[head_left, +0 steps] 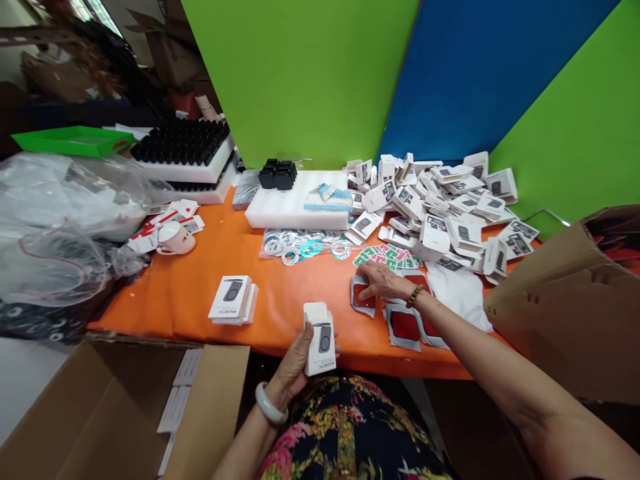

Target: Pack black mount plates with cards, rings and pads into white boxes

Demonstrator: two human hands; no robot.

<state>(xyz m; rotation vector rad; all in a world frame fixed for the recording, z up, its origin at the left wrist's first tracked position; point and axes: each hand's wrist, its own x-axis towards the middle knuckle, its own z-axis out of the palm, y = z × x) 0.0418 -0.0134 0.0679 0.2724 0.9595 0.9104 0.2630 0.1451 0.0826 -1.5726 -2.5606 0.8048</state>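
In my left hand (296, 363), fingers wrapped round its sides, is a small white carton (320, 347) printed "MAGNETIC" with a picture of a dark device. The carton's top flap stands up. My right hand (383, 281) is stretched across the table, its thumb on the face of a red square piece in grey wrapping (364, 300) and its fingers curled at the far edge. Beside it lie more red squares in grey wrapping (404, 325), partly under my right forearm. A short stack of printed white cartons (231, 300) sits to the left of my left hand.
Many small white cartons (435, 207) are heaped at the back right. Green and pink stickers (387, 257), bagged rings (310, 248) and a white foam block (300, 207) lie behind my hands. Cardboard boxes stand front left (220, 400) and right (560, 313). A mug (175, 238) sits left.
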